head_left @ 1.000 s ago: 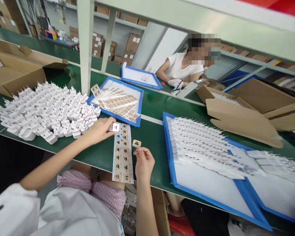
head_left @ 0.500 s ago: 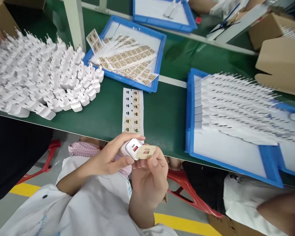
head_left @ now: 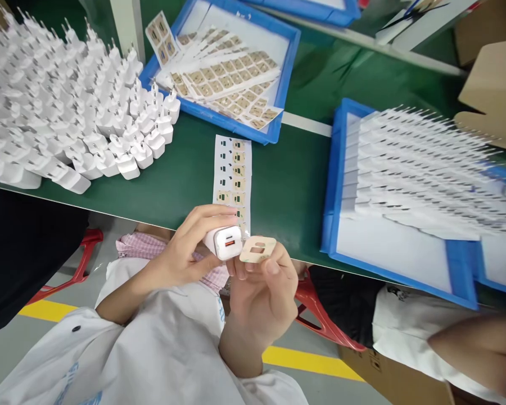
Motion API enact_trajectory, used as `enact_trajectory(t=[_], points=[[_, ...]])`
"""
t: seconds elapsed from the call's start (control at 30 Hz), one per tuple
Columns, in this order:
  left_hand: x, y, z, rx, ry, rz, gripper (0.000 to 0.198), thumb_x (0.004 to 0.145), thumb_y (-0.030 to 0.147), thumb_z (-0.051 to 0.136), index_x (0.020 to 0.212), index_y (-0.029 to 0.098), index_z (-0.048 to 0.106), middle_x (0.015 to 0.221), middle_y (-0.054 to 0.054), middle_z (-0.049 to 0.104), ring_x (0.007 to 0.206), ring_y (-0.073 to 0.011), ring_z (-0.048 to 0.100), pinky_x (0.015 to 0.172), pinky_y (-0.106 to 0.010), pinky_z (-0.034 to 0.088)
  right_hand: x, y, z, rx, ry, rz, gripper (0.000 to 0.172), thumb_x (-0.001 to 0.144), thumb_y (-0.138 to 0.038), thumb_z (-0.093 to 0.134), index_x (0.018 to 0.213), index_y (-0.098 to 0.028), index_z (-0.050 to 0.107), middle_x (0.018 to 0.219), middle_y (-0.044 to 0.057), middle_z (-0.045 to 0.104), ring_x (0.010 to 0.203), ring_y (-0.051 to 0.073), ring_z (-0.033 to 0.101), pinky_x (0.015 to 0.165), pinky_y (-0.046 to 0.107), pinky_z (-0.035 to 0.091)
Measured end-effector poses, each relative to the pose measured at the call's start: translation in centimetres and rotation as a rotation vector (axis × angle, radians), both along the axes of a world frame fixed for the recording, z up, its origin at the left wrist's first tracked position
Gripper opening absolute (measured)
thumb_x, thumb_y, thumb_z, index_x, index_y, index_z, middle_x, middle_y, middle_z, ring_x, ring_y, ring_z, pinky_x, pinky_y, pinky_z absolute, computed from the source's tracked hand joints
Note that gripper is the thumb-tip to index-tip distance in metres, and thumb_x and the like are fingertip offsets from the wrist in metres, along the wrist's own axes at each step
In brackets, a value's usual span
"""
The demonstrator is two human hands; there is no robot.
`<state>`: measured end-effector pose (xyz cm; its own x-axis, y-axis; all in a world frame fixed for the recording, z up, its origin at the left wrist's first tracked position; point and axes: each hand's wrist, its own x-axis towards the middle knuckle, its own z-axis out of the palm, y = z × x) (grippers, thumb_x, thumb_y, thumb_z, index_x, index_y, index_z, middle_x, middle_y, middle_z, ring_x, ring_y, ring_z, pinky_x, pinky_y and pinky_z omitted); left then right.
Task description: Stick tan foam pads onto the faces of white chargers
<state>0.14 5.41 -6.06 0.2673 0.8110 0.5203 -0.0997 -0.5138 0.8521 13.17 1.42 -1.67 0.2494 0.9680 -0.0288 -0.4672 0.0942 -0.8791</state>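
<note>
My left hand (head_left: 188, 247) is closed around a white USB charger (head_left: 226, 243), whose port face with one orange-red slot points toward me. Just right of it, my right hand (head_left: 267, 287) pinches a beige sticker (head_left: 257, 249) with two cut-out openings. The sticker's left edge is close beside the charger's face; whether they touch I cannot tell. Beyond my fingers a sticker sheet (head_left: 233, 169) lies on the green table (head_left: 295, 185), its upper left column showing bare backing with small dark marks. My left fingertips overlap its lower part.
Many white plug chargers (head_left: 80, 107) stand packed at the left, prongs up. A blue tray (head_left: 293, 56) at the back holds more sticker sheets (head_left: 223, 73). Another blue tray (head_left: 335, 185) at the right carries rows of chargers (head_left: 421, 169). A co-worker's arm (head_left: 476, 349) shows at lower right.
The sticker has shifted from overlapping the charger's face to just right of it, and now faces me more. The charger has turned so its ports sit more level. The camera view has shifted.
</note>
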Motion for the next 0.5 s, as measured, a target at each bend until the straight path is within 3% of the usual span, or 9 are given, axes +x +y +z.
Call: enact_trajectory(t=[0.1, 0.23, 0.5], points=[[0.0, 0.0, 0.3, -0.081, -0.091, -0.096, 0.045, 0.096, 0.037, 0.064, 0.139, 0.028, 0.051, 0.125, -0.01, 0.06, 0.117, -0.025, 0.059, 0.097, -0.041, 0.053, -0.3, -0.2, 0.2, 0.032, -0.025, -0.014, 0.03, 0.086, -0.03, 0.07, 0.064, -0.021, 0.052, 0.061, -0.004, 0.048, 0.051, 0.009, 0.043, 0.049, 0.023, 0.038], [0.2, -0.5, 0.2, -0.136, -0.215, -0.192, 0.049, 0.093, 0.053, 0.061, 0.133, 0.026, 0.054, 0.112, -0.008, 0.056, 0.104, -0.0248, 0.058, 0.09, -0.041, 0.052, -1.0, -0.6, 0.3, 0.062, -0.052, -0.018, 0.028, 0.085, -0.028, 0.069, 0.065, -0.021, 0.05, 0.061, -0.005, 0.042, 0.053, 0.01, 0.04, 0.05, 0.024, 0.037], [0.3, -0.8, 0.2, -0.106, -0.194, -0.215, 0.043, 0.097, 0.052, 0.053, 0.131, 0.024, 0.053, 0.112, -0.008, 0.053, 0.103, -0.0235, 0.056, 0.091, -0.041, 0.05, -1.7, -1.2, 0.5, 0.07, -0.177, -0.059, 0.03, 0.086, -0.031, 0.066, 0.065, -0.022, 0.047, 0.064, -0.004, 0.039, 0.055, 0.011, 0.037, 0.054, 0.027, 0.037]])
